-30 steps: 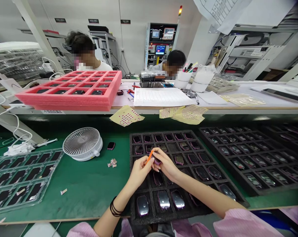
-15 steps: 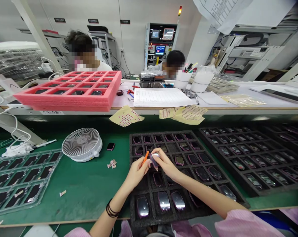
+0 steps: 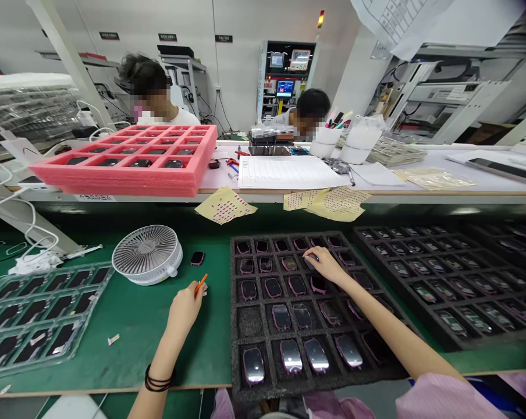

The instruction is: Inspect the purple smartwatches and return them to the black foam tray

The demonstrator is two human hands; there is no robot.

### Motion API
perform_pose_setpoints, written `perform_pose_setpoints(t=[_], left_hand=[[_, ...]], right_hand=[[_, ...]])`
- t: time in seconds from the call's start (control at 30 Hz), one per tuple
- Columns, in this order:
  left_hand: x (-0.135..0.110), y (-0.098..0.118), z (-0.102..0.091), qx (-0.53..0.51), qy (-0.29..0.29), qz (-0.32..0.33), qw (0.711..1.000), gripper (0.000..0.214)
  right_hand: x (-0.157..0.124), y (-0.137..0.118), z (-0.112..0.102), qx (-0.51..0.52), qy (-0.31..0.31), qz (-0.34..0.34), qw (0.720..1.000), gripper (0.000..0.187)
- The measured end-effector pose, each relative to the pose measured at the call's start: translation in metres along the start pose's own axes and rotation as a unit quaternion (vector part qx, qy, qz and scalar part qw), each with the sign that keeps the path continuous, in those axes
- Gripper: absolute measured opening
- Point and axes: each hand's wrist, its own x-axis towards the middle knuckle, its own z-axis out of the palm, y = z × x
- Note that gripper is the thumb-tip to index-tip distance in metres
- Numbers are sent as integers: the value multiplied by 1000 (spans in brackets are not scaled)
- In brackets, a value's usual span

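My left hand is closed on a thin orange tool and rests on the green mat, left of the black foam tray. Just past its fingertips lie small loose tabs. My right hand reaches over the tray's second row, fingers pressed on a small watch body in a cell. The tray holds several pink-rimmed watch bodies in its cells.
A white round fan and one loose watch body sit on the mat to the left. Clear plastic trays lie far left. More black trays fill the right. Pink foam tray and two seated people are beyond the shelf.
My hands have parted. The left hand moved left off the tray with the orange tool. The right hand carried the watch body forward and set it into a second-row cell.
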Motion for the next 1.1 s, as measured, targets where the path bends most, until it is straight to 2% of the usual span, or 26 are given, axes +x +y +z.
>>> perform_pose_setpoints(t=[0.17,0.37,0.47,0.57,0.63,0.7,0.77,0.8,0.83,0.87,0.93,1.0,1.1], left_hand=[[1,6,0,18,25,-11,999,24],[-6,25,0,-84,29,50,995,26],[-13,39,3,-199,3,113,974,30],[-19,59,8,-332,-58,173,926,36],[-22,74,13,-402,-113,196,887,41],[-24,90,16,-451,-158,200,855,44],[-27,103,17,-487,-191,191,831,46],[-28,107,18,-499,-202,185,822,47],[-29,110,17,-506,-212,182,816,48],[-30,112,17,-509,-219,180,813,48],[-32,114,16,-509,-228,178,811,50],[-33,114,14,-509,-237,174,809,50],[-33,113,12,-511,-251,166,805,50]], right_hand=[[0,-20,9,-31,-3,-15,999,19],[12,-43,30,50,-30,-9,998,28],[14,-59,32,135,-40,-17,990,33],[5,-85,30,228,-42,-22,973,30],[-6,-107,28,333,-59,-3,941,29],[-15,-129,27,515,-100,67,849,29],[-21,-145,26,629,-146,133,752,34],[-22,-151,25,655,-160,156,722,37],[-22,-155,25,667,-166,173,706,39],[-22,-158,24,670,-166,184,699,40],[-20,-161,23,660,-167,191,707,40],[-18,-162,20,638,-171,177,730,39],[-16,-163,16,593,-154,138,779,38]])
